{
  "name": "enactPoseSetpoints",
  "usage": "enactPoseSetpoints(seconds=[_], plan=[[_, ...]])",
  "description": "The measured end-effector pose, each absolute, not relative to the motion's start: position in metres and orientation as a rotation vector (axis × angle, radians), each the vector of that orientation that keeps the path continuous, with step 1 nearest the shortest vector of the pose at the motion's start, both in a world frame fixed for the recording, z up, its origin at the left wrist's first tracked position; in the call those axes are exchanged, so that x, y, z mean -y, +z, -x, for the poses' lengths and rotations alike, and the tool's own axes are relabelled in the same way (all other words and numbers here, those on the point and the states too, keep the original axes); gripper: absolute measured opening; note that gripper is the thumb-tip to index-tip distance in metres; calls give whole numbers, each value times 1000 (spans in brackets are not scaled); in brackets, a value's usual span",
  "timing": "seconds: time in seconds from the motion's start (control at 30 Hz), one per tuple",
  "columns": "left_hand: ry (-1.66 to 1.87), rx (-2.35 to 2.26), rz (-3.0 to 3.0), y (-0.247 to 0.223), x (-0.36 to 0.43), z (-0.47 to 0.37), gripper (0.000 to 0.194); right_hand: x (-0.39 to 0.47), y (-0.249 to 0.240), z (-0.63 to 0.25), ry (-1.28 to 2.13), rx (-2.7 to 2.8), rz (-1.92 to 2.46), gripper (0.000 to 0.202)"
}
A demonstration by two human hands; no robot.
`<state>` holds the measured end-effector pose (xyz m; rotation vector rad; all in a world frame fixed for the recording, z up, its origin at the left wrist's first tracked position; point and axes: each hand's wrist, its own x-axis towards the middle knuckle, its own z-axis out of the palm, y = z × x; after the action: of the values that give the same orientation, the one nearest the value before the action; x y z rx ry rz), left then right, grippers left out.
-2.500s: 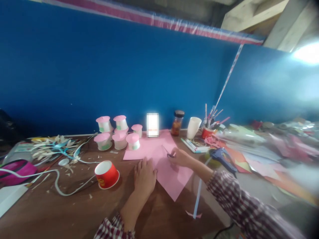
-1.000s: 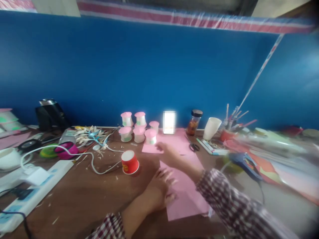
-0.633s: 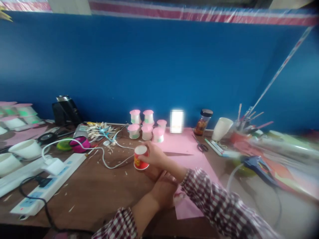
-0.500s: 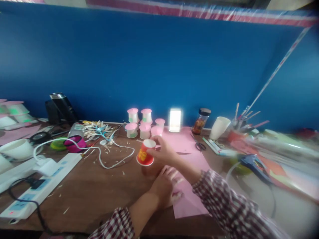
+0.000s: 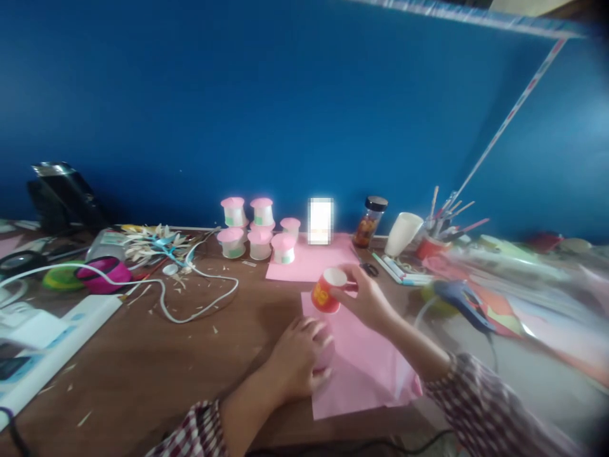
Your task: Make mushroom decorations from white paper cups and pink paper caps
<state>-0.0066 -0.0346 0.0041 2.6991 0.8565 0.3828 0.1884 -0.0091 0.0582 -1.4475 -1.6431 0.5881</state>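
Note:
A red paper cup with yellow print and its white mouth upward is gripped by my right hand, above the pink paper sheet. My left hand is curled around a pink rounded piece at the sheet's left edge; the fingers partly cover it. Another pink sheet lies farther back. Behind and to the left stand several white cups with pink tops, some stacked in two levels.
At the left are a white power strip, a white cable and a magenta case. A lidded jar, a white cup, scissors, markers and a glue gun lie right.
The red cup has moved right with my right hand, from over the brown table to over the pink sheet. The view has turned slightly right. My left hand still holds the pink piece.

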Motion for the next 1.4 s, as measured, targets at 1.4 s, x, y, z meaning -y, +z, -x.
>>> enactPoseSetpoints(seconds=[1.4], plan=[[911, -1023, -1943, 26, -15, 1, 66, 7, 38, -190, 660, 1821, 1429, 36]])
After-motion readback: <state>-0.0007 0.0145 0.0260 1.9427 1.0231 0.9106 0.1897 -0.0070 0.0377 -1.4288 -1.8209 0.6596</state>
